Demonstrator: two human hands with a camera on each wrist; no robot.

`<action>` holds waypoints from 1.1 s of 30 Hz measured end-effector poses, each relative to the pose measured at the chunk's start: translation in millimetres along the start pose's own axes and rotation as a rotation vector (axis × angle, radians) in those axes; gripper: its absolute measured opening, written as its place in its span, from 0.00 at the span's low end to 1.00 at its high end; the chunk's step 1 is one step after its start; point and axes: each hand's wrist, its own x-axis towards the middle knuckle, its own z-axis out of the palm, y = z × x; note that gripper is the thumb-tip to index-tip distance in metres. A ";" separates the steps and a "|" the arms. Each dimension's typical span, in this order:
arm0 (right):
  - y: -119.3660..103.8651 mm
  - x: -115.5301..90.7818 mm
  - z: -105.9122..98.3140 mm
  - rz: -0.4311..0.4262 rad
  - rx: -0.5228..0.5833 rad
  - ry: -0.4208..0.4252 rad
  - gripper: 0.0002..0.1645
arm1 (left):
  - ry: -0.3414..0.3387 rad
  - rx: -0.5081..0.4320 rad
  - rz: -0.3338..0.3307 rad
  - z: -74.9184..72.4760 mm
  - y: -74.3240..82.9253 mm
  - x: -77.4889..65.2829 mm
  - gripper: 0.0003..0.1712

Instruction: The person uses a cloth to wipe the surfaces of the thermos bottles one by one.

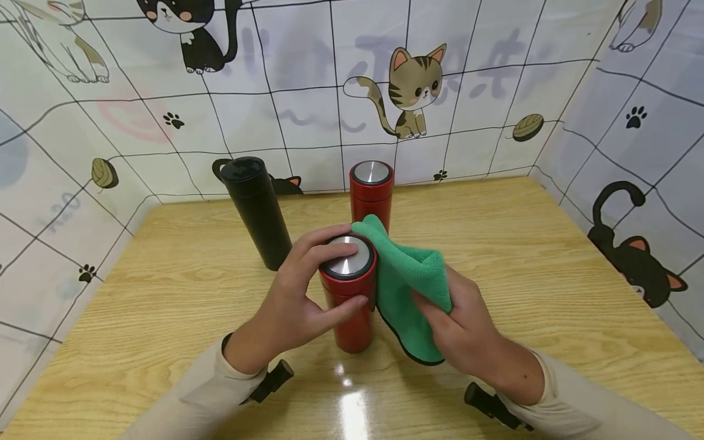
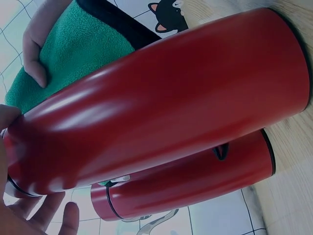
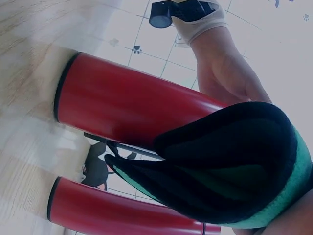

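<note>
Near the middle of the table stands a red thermos (image 1: pixel 353 330) with a black-ringed silver lid. My left hand (image 1: pixel 291 299) grips it around the top, thumb on the near side and a fingertip over the lid. In my right hand (image 1: pixel 467 324) is a green cloth (image 1: pixel 407 287) with black edging, bunched between thumb and fingers. The cloth lies along the thermos's right side, its upper end up by the lid. In the left wrist view, fingers of the right hand (image 2: pixel 36 54) show behind the cloth (image 2: pixel 83 49), beside the thermos body (image 2: pixel 166 93).
A second red thermos (image 1: pixel 371 198) stands upright just behind the gripped one, partly hidden by the cloth. Back left is a black thermos (image 1: pixel 261 214). All are on a wooden table (image 1: pixel 181 275), enclosed at the back and sides by a cat-print sheet (image 1: pixel 308 122).
</note>
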 end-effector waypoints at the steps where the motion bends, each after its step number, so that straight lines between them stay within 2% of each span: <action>1: 0.1 0.1 0.0 0.003 0.003 -0.007 0.30 | -0.001 -0.006 -0.005 0.3 0.1 -0.3 0.31; 9: 0.6 1.6 2.2 0.110 -0.018 -0.092 0.30 | 0.021 -0.018 -0.067 0.9 0.2 -4.6 0.28; 12: 0.2 0.9 1.8 0.104 -0.042 -0.069 0.30 | 0.030 -0.024 -0.043 1.0 0.5 -3.3 0.27; 18: -0.3 -0.7 1.3 0.003 -0.038 0.005 0.31 | 0.022 -0.025 0.014 0.5 4.4 1.3 0.26; 20: -0.4 -0.9 1.6 0.009 -0.028 -0.009 0.30 | 0.018 -0.012 0.018 0.3 4.6 1.2 0.27; 25: 1.9 -0.7 4.3 0.096 -0.035 -0.085 0.30 | 0.019 0.021 0.021 -0.4 4.3 0.0 0.28; 33: 7.7 -0.8 8.4 0.148 -0.109 -0.155 0.29 | 0.017 -0.009 0.038 -1.1 2.7 -0.9 0.29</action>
